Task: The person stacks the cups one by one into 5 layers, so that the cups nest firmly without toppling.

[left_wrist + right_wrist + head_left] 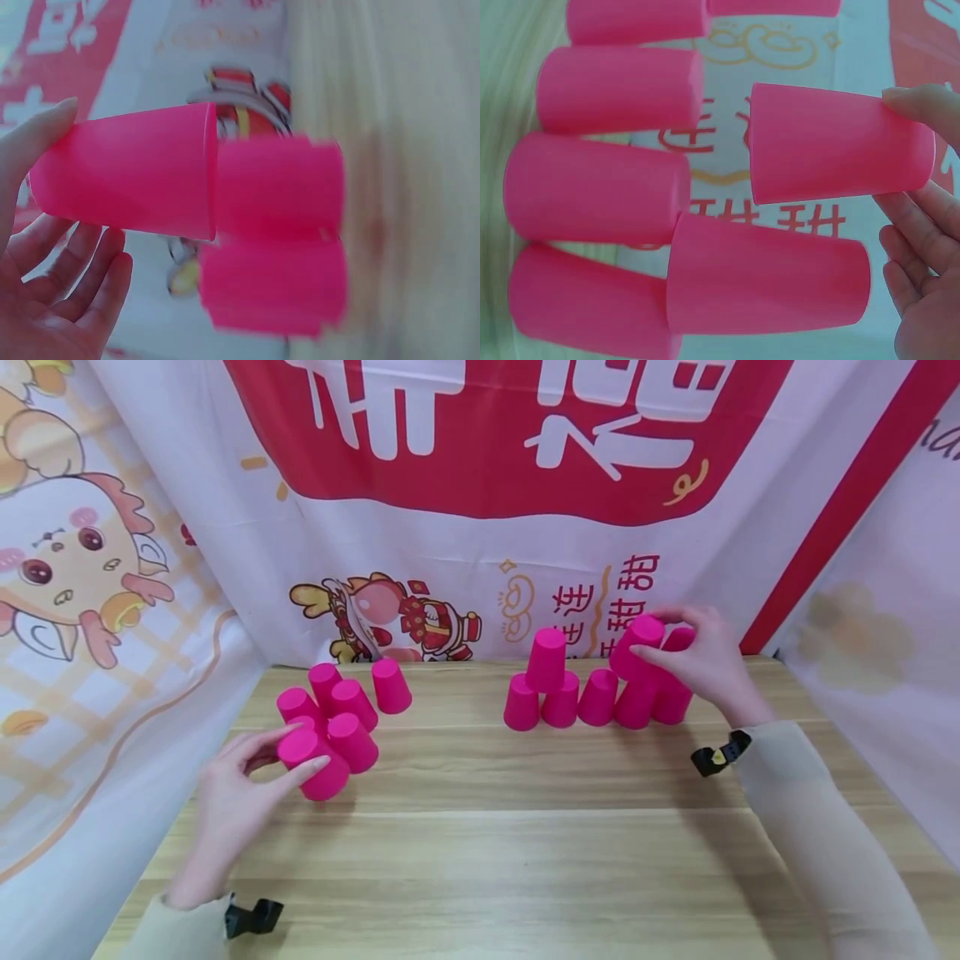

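My left hand (238, 787) grips an upside-down pink cup (127, 172) between thumb and fingers. Its rim appears raised off the table in the left wrist view, in front of other pink cups (277, 285). At the right, my right hand (701, 656) holds another upside-down pink cup (840, 142) above a row of several cups (596, 187). One upper cup (547, 660) stands across two cups at the row's left end. A second upper cup (769, 277) rests at the right end, partly hidden by my right hand in the head view.
A lone pink cup (392, 687) stands just right of the left cluster (354, 703). The wooden table (480, 860) meets a printed cloth (465, 552) behind the cups. More cloth hangs at both sides. Black straps (722, 754) circle both wrists.
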The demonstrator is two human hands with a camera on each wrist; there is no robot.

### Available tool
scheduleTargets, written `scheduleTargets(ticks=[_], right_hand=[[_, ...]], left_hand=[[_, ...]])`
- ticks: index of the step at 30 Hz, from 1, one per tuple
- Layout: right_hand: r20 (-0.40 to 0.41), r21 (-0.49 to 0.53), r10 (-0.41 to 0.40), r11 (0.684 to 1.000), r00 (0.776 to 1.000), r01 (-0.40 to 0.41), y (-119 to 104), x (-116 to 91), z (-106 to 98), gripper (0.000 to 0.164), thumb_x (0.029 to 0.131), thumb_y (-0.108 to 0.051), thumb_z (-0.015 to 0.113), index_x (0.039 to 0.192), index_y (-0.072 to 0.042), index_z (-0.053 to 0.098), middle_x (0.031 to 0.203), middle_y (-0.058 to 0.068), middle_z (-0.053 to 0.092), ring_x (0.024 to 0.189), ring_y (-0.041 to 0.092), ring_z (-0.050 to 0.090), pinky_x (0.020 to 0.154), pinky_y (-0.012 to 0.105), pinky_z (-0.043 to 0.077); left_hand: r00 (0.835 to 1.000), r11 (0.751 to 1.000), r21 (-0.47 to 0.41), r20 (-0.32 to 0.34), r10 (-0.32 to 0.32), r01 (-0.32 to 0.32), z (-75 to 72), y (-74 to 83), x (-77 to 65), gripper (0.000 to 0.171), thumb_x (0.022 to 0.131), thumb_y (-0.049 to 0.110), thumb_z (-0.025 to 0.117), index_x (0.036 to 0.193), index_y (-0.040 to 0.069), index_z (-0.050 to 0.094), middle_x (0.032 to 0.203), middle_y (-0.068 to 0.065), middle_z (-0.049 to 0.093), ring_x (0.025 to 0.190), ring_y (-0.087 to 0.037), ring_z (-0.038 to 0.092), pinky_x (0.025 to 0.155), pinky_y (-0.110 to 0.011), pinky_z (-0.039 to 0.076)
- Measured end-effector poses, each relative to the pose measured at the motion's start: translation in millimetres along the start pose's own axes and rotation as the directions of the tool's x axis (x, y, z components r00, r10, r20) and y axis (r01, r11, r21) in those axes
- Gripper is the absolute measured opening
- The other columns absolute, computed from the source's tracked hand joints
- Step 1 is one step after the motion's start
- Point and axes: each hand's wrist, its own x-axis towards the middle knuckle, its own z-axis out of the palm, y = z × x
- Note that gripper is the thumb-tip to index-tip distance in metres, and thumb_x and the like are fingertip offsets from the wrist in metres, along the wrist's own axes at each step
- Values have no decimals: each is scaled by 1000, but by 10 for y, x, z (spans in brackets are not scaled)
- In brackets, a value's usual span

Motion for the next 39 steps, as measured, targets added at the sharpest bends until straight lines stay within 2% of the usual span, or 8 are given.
scheduleTargets(ticks=[3,10,17,21,25,29,34,39], right_hand=[[19,-25,-17,1000,1000,17,24,48,31,79,81,-56,82,142,-14,56,136,14,49,124,36,42,87,57,52],[28,-59,-40,997,999,41,55,67,53,76,80,-55,83,138,-12,60,133,14,51,125,37,41,90,61,49],[32,-69,-38,997,999,40,107,90,58,78,78,-58,83,138,-12,63,131,14,52,123,36,41,90,58,49],[28,-70,-43,997,999,45,133,97,51,77,80,-56,82,140,-11,62,131,14,53,123,35,41,91,58,47],[26,-64,-33,997,999,35,150,100,47,78,81,-56,82,142,-11,60,133,15,51,123,36,40,92,59,47],[30,-62,-18,998,999,20,153,96,56,79,81,-57,81,143,-12,60,133,16,50,123,37,40,90,57,49],[27,-63,-8,998,1000,9,153,89,67,79,81,-56,81,142,-11,60,133,18,49,122,37,40,88,55,50],[21,-64,-11,998,1000,12,161,89,84,77,82,-54,82,142,-11,60,133,19,49,122,37,40,87,55,51]], left_hand=[[999,999,0,-3,54,-54,88,185,29,62,79,47,87,130,18,70,119,3,64,101,-12,59,84,-12,47],[978,975,-91,34,205,-202,371,597,251,61,80,48,86,132,22,68,121,5,65,108,-17,59,81,-41,58],[940,917,-243,53,337,-315,720,1046,511,58,82,40,87,134,24,68,123,8,65,105,-11,61,85,-39,56],[925,879,-329,40,377,-344,890,1297,633,57,83,36,87,134,24,67,124,10,65,107,-8,62,91,-34,55],[906,820,-430,8,423,-378,1065,1517,772,55,83,30,88,133,18,68,122,9,67,105,-8,66,92,-30,56],[899,776,-503,-5,438,-381,1222,1703,903,54,83,27,88,131,13,68,120,8,68,104,-8,66,91,-31,56],[899,756,-539,-9,437,-372,1393,1936,1061,52,83,26,88,129,13,68,121,8,69,106,-7,65,89,-29,57],[909,766,-545,17,417,-341,1584,2147,1193,51,83,24,88,127,13,67,122,5,69,109,-7,64,90,-25,55]])
